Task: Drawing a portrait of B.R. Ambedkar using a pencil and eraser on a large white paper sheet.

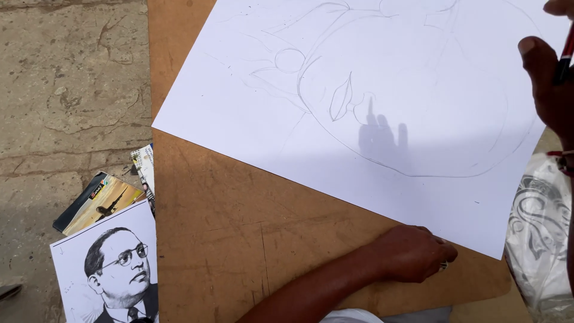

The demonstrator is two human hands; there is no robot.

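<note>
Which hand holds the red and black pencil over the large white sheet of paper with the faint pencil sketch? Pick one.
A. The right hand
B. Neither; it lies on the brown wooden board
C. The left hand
A: the right hand grips the red and black pencil at the sheet's right edge, while the left hand rests at the lower edge of the large white sheet of paper on the brown wooden board.

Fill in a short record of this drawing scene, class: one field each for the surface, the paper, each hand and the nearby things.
surface: brown wooden board lying on a stone floor
paper: white sheet with faint pencil outlines
left hand: rests at the sheet's lower edge
right hand: raised at the right edge, grip on a red pencil
nearby: black-and-white portrait print, picture cards
</note>
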